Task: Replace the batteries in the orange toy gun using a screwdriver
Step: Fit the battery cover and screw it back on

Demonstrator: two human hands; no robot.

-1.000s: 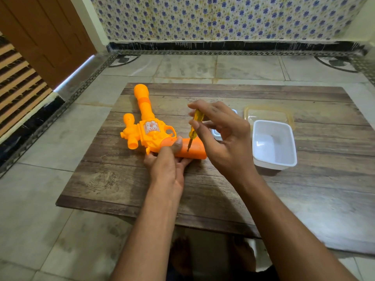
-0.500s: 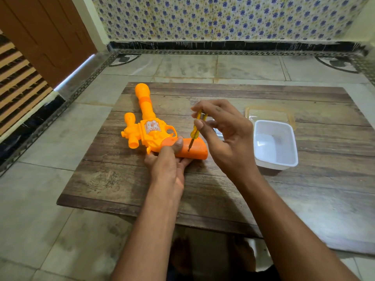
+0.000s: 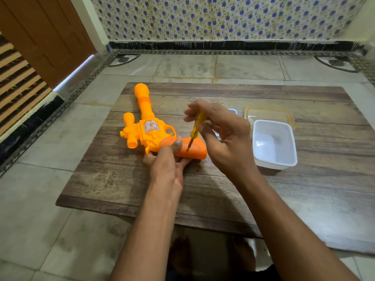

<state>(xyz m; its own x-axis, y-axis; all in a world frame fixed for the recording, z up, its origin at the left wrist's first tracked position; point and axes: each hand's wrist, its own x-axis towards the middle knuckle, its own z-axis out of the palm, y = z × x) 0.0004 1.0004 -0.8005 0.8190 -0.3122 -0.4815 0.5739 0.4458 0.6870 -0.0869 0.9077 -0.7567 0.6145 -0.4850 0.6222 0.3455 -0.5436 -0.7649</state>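
An orange toy gun (image 3: 148,130) lies flat on the wooden board (image 3: 223,189), barrel pointing away, grip toward the right. My left hand (image 3: 166,165) pins the grip from the near side, thumb pressed on top of it. My right hand (image 3: 223,136) holds a yellow-handled screwdriver (image 3: 195,128) nearly upright by its top, fingertips around the handle. The metal tip rests on the orange grip's side. No batteries are visible.
A white plastic tub (image 3: 274,145) stands right of my right hand, with its clear lid (image 3: 267,114) lying behind it. A small blue-white item (image 3: 233,111) peeks out behind my right hand. The board sits low over a tiled floor; a door is at far left.
My right hand's fingers have shifted around the screwdriver handle, as in turning it. The tip stays on the grip. My left hand and the toy gun have not moved.
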